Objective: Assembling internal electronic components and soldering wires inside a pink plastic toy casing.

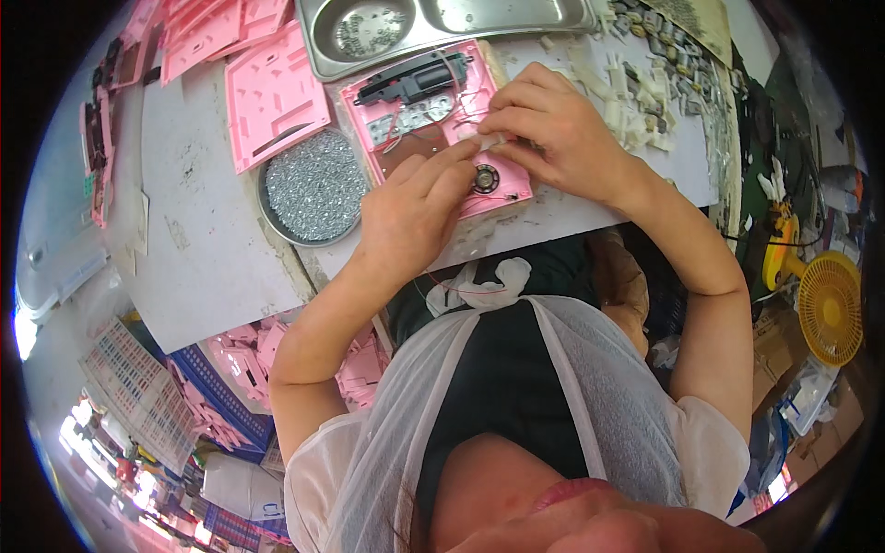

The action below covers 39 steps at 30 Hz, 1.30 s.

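Note:
A pink plastic housing (504, 202) lies open on the table in front of me. Inside it sit a long dark mechanism (415, 79), a brown circuit board (411, 153), thin red wires and a round black part (485, 179) that looks like a small speaker. My left hand (415, 210) reaches over the housing's near left side, its fingertips closed against a small white plastic part (487, 142). From the right, my right hand (556, 131) pinches the same white part, fingers bent. The fingers hide much of that part and the housing beneath it.
A round metal bowl of small screws (262, 196) stands left of the housing, beside pink panels (269, 92). Behind is a steel compartment tray (419, 36). White plastic pieces (636, 115) and small motors (678, 55) lie to the right. A yellow fan (830, 307) is at far right.

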Each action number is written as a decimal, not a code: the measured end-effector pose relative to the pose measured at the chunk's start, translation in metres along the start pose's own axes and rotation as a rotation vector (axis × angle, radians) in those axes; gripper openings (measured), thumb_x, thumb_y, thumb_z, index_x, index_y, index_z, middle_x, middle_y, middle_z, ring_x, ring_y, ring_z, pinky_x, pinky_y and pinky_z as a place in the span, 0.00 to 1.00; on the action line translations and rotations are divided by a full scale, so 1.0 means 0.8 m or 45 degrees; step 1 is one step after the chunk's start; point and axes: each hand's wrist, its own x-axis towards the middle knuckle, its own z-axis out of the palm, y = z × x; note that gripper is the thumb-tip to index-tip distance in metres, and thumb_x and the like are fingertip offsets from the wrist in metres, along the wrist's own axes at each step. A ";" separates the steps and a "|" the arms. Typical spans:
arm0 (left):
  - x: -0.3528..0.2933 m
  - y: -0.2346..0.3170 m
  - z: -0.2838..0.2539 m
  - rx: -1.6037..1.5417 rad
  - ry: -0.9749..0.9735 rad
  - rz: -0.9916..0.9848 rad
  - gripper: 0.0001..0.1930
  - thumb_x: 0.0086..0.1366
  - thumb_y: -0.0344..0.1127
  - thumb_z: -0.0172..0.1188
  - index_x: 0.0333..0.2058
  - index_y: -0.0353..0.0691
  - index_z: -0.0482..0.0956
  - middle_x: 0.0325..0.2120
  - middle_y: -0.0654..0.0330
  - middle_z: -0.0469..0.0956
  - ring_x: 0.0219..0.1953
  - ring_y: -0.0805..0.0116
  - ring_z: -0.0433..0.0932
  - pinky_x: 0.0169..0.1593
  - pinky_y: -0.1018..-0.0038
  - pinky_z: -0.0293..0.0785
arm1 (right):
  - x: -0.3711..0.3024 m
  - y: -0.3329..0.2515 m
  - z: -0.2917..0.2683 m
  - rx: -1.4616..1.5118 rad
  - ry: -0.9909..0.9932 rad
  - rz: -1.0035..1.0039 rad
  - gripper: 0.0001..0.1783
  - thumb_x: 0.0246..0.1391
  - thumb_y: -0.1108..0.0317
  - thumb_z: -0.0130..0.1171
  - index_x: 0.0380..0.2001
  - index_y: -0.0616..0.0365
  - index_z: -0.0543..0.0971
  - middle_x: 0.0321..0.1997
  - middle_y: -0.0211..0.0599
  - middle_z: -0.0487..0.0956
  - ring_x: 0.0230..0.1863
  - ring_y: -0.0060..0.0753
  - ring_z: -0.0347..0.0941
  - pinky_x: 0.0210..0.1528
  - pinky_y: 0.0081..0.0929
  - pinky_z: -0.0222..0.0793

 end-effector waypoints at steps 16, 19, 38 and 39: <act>0.011 0.008 -0.008 -0.108 -0.090 -0.053 0.17 0.58 0.29 0.66 0.47 0.42 0.77 0.51 0.62 0.81 0.36 0.63 0.80 0.34 0.70 0.79 | -0.068 0.065 -0.112 -0.848 -0.125 0.605 0.11 0.44 0.68 0.68 0.34 0.56 0.83 0.45 0.36 0.79 0.50 0.46 0.70 0.50 0.39 0.72; 0.028 0.018 -0.025 -0.325 -0.022 -0.126 0.18 0.59 0.30 0.68 0.48 0.40 0.77 0.47 0.58 0.81 0.33 0.65 0.80 0.34 0.71 0.77 | -0.062 0.052 -0.120 -0.661 0.036 0.616 0.12 0.46 0.69 0.68 0.36 0.58 0.82 0.42 0.36 0.80 0.45 0.41 0.73 0.48 0.36 0.72; 0.132 0.024 -0.050 -0.991 -0.712 -0.159 0.12 0.69 0.39 0.64 0.40 0.34 0.80 0.22 0.61 0.77 0.26 0.80 0.74 0.32 0.78 0.71 | -0.063 -0.033 -0.041 2.240 0.452 0.814 0.13 0.59 0.65 0.68 0.39 0.58 0.74 0.31 0.37 0.83 0.27 0.22 0.77 0.28 0.17 0.67; 0.145 0.011 -0.057 -0.891 -0.673 -0.071 0.13 0.65 0.39 0.66 0.41 0.35 0.82 0.23 0.58 0.80 0.26 0.72 0.79 0.33 0.73 0.74 | -0.065 -0.029 -0.042 2.261 0.437 0.760 0.13 0.59 0.65 0.68 0.39 0.57 0.74 0.32 0.37 0.83 0.27 0.22 0.77 0.27 0.18 0.66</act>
